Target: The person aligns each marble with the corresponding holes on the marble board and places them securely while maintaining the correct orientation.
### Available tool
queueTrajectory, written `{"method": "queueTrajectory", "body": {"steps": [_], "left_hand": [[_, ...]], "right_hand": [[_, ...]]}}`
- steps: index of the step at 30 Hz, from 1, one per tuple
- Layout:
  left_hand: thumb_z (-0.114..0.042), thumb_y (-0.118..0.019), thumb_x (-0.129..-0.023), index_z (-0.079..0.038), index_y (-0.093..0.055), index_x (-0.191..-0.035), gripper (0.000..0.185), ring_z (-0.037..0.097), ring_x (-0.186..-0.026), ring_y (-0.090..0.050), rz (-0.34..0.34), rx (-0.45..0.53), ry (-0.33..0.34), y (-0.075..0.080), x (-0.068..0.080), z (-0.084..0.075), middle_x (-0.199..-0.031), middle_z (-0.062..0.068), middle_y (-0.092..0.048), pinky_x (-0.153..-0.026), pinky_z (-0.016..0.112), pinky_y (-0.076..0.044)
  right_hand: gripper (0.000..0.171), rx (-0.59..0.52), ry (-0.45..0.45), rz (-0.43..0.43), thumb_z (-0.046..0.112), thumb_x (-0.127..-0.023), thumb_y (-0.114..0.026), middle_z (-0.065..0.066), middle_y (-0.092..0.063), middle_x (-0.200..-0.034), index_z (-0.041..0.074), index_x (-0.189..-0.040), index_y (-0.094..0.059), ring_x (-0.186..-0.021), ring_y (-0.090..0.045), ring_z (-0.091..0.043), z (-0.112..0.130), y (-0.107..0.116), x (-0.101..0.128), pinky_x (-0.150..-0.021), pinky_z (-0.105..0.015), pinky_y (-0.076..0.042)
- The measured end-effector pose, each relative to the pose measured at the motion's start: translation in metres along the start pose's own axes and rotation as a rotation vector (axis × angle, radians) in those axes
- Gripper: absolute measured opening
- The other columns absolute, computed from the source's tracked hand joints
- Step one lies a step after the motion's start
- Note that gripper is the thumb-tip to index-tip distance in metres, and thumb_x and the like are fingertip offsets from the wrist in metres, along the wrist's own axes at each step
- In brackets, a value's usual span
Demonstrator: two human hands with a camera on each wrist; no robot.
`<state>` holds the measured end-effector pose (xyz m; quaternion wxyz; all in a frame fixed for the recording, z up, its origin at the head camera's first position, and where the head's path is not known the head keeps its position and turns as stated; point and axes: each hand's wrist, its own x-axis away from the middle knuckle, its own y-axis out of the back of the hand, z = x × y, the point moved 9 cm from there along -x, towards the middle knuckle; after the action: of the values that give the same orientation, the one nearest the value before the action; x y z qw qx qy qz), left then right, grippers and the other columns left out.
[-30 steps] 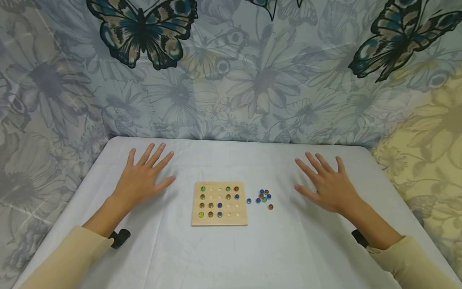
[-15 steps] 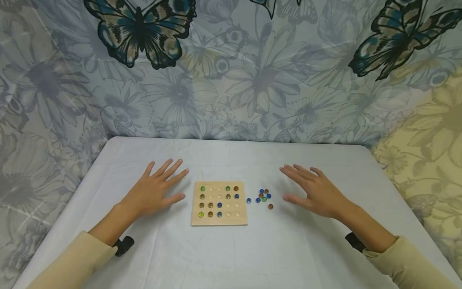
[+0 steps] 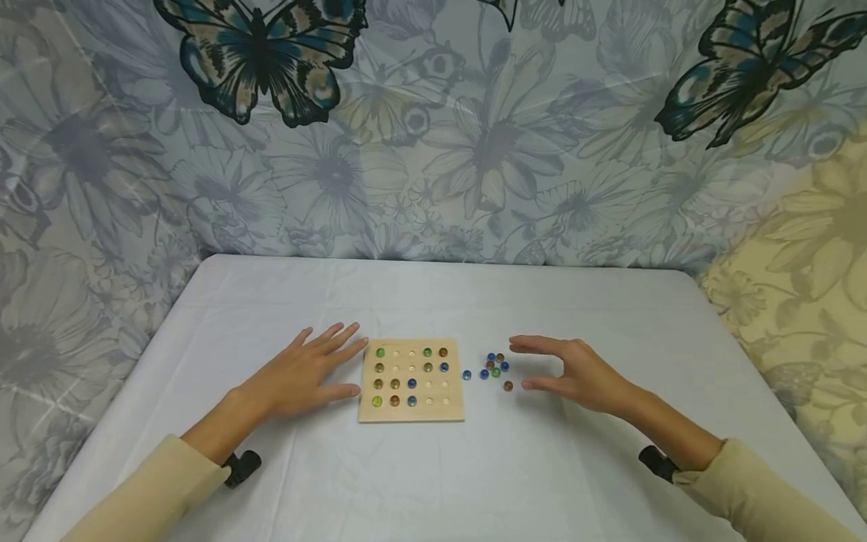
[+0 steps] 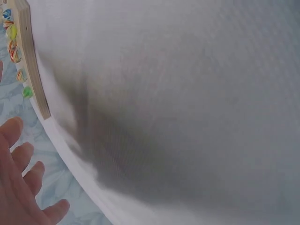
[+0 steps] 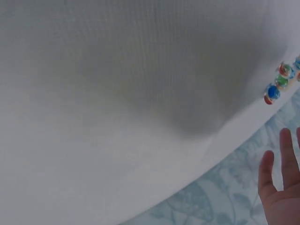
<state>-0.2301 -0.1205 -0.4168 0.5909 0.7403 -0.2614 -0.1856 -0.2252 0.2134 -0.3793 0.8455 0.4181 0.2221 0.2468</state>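
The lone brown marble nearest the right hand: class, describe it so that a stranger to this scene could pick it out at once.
Start at the wooden peg board in the middle of the white table. Just to its right lies a loose cluster of marbles. The brown marble sits alone, nearer the camera than the cluster and apart from it, closest to the thumb of the right hand.

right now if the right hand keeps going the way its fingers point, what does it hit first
Most likely the loose marbles lying on the table beside the wooden board. The right hand points leftward at them, thumb near the lone brown marble. Its height above the cloth is unclear, so it could pass over them.
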Motion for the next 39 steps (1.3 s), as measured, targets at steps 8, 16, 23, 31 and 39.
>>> {"method": "queueTrajectory", "body": {"steps": [8, 16, 23, 31, 39], "left_hand": [[-0.065, -0.052, -0.094, -0.02, -0.035, -0.157, 0.08, 0.032, -0.15, -0.022, 0.047, 0.045, -0.007, -0.011, -0.004, -0.005, -0.163, 0.006, -0.026, -0.115, 0.066, -0.014], [-0.066, -0.052, -0.093, -0.017, -0.034, -0.157, 0.083, 0.031, -0.15, -0.022, 0.071, 0.068, -0.006, -0.015, -0.004, -0.007, -0.162, 0.005, -0.028, -0.116, 0.064, -0.014], [-0.07, -0.05, -0.092, -0.016, -0.033, -0.157, 0.086, 0.03, -0.15, -0.022, 0.087, 0.063, -0.001, -0.021, -0.005, -0.005, -0.163, 0.005, -0.027, -0.116, 0.064, -0.015], [-0.073, -0.049, -0.09, -0.016, -0.034, -0.157, 0.089, 0.029, -0.15, -0.022, 0.071, 0.045, -0.013, -0.02, -0.006, -0.005, -0.163, 0.004, -0.027, -0.115, 0.064, -0.016], [-0.075, -0.047, -0.089, -0.017, -0.031, -0.158, 0.091, 0.028, -0.15, -0.021, 0.099, 0.024, -0.007, -0.025, -0.008, -0.004, -0.164, 0.003, -0.024, -0.116, 0.062, -0.015]], "right_hand": [[0.051, -0.084, -0.025, 0.028, 0.005, -0.081, -0.081, -0.002, -0.074, -0.111, 0.005, -0.129, -0.065, -0.103, -0.07, -0.015, -0.008, -0.013, -0.004, -0.09, -0.047, -0.053], [0.045, -0.099, -0.116, 0.084, 0.008, -0.084, -0.08, 0.0, -0.074, -0.11, 0.006, -0.127, -0.067, -0.098, -0.069, -0.015, -0.018, -0.028, -0.006, -0.087, -0.044, -0.055], [0.037, -0.098, -0.106, 0.113, 0.006, -0.084, -0.079, 0.001, -0.074, -0.106, 0.005, -0.119, -0.07, -0.095, -0.069, -0.015, -0.019, -0.035, -0.004, -0.085, -0.041, -0.055], [0.033, -0.07, -0.066, 0.113, 0.005, -0.084, -0.079, 0.003, -0.074, -0.103, 0.005, -0.115, -0.071, -0.093, -0.069, -0.013, -0.017, -0.038, -0.008, -0.082, -0.035, -0.055], [0.027, -0.034, -0.047, 0.115, 0.001, -0.083, -0.078, 0.006, -0.074, -0.098, 0.007, -0.109, -0.072, -0.09, -0.068, -0.009, -0.015, -0.041, -0.01, -0.079, -0.033, -0.054]]}}
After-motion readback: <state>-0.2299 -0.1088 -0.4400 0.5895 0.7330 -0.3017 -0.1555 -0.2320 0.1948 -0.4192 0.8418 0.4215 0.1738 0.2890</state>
